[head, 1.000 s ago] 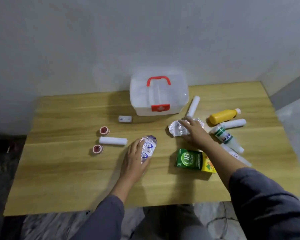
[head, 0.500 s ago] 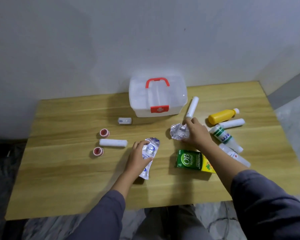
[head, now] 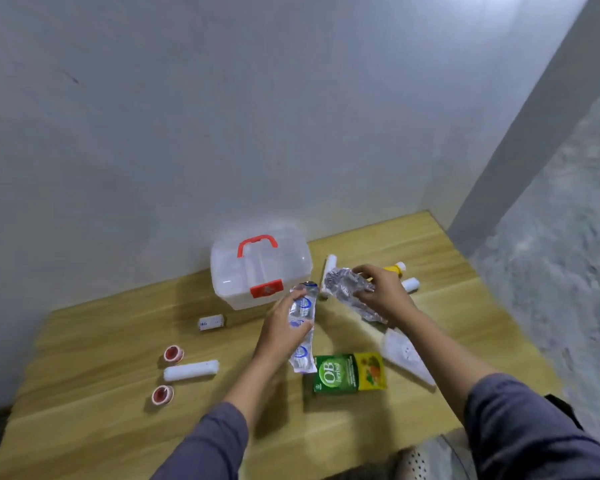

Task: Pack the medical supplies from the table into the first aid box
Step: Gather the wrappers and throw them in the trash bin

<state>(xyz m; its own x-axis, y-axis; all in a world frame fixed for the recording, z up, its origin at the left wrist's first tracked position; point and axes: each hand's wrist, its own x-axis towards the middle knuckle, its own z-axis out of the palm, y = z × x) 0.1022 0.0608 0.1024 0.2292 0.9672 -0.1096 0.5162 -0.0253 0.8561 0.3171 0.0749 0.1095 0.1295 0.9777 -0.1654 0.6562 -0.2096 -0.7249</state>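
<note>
Head view shows my left hand (head: 284, 332) grasping 1 blue-printed packet (head: 302, 327) and my right hand (head: 383, 294) clutching 1 foil packet (head: 349, 289) at frame centre, while the first aid box (head: 260, 268) looks latched, nothing apparently packed.

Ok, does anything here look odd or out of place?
One thing: both hands hold foil blister strips, left hand and right hand, yet the first aid box has its lid shut. Nothing looks spilled or damaged.
</note>
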